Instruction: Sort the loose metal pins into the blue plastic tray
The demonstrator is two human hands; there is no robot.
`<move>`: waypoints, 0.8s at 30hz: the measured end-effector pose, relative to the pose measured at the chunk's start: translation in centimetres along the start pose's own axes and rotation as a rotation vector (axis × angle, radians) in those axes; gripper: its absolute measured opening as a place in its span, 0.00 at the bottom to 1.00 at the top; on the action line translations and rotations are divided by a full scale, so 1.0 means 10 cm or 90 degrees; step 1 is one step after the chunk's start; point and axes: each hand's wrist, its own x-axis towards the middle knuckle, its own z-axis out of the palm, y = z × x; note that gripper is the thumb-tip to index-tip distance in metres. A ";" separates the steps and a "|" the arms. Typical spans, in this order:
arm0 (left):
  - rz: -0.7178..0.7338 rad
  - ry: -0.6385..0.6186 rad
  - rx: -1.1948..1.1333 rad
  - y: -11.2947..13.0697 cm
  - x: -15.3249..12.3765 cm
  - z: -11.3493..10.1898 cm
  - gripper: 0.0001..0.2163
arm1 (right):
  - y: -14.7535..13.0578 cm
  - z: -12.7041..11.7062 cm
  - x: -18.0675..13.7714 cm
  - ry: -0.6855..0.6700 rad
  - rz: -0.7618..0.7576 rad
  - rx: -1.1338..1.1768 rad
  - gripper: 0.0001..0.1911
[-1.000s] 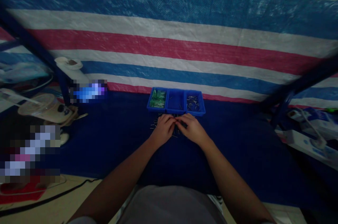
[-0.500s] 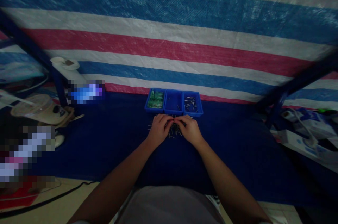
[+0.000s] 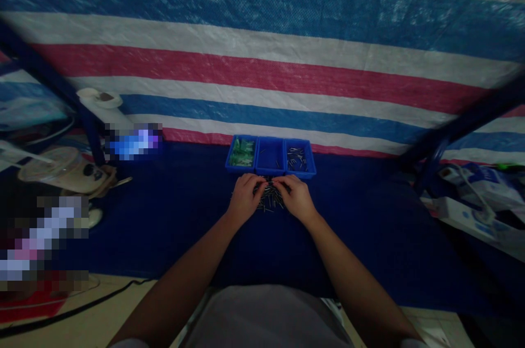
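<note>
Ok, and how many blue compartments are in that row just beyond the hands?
3, side by side: the left compartment, holding green pieces; the middle compartment; and the right compartment, holding thin pieces. None within that row appears hidden.

Striped tarp bkgd (image 3: 262, 66), dim lt, beige flr (image 3: 94, 326)

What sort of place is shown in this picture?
Probably a makeshift work corner: striped plastic sheeting hangs behind a dark blue surface, which bears a blue three-section tray and loose thin pieces.
</note>
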 end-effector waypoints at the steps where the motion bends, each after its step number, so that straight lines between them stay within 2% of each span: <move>1: 0.001 -0.003 -0.001 -0.01 0.00 0.00 0.07 | 0.00 0.00 0.00 0.001 -0.001 -0.002 0.08; 24: 0.002 -0.003 -0.010 0.00 0.02 -0.02 0.06 | 0.05 -0.01 0.00 0.015 0.009 -0.010 0.07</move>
